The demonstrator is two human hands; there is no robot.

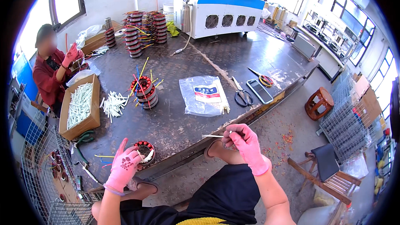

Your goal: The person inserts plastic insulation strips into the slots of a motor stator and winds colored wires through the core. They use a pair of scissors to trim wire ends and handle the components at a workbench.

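Both my hands wear pink gloves. On the near left of the table, my left hand (124,166) is closed on the edge of a motor stator (146,146) with red windings, one finger sticking up. White material shows inside its ring, and yellow, blue and red leads lie beside it. My right hand (249,145), raised beyond the table's front edge, pinches a thin white cable tie (213,136) that points left. A stack of stators (145,93) with upright coloured wires stands farther back. The clear plastic bag (203,96) to its right has white strips poking out.
A cardboard box (95,114) of white tubes stands left, with a loose pile of tubes (114,105) alongside. Black scissors (243,97), a phone (260,91) and pliers (85,137) lie about. A co-worker (52,64) sits far left; a white-blue machine (221,14) stands behind.
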